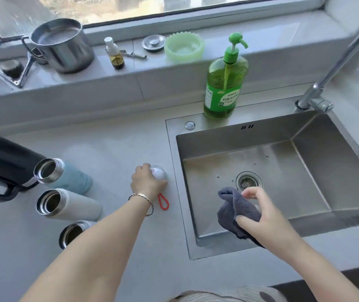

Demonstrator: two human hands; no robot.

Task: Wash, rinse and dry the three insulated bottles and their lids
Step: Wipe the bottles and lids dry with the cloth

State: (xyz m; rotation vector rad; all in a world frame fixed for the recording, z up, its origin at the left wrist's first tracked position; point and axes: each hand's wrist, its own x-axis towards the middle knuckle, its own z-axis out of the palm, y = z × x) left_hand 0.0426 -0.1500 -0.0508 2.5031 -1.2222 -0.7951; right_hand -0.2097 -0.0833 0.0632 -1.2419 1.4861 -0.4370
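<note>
The three insulated bottles stand uncapped in a row at the left of the tabletop point(113, 149): a blue bottle point(65, 174), a white bottle point(69, 204) and a third bottle point(71, 233) half hidden under the left forearm. The left hand point(147, 182) curls its fingers over a white lid point(160, 172) resting on the tabletop, with the lid's red loop point(163, 201) trailing toward the wrist. The right hand point(261, 214) pinches a dark grey cloth point(237, 211) over the sink point(304, 223).

The likeliest slip is the lid. It sits just beside the sink's left rim, so a loose grip as it lifts could let it roll over the rim into the basin. The red loop could also catch on the bracelet or the fingers. The left forearm passes right above the third bottle, and an elbow drawn back low could tip that bottle against its neighbours. The cloth hangs free over the drain point(248, 181). If dropped, it would probably be less use for drying.

For room, bare tabletop lies between the bottles and the lid, and the basin is open. A black jug point(2, 162) crowds the bottles from the left. The soap bottle point(225, 83) stands on the sink's back ledge, and the faucet point(326, 68) arches over the right rear corner, limiting high moves there.
</note>
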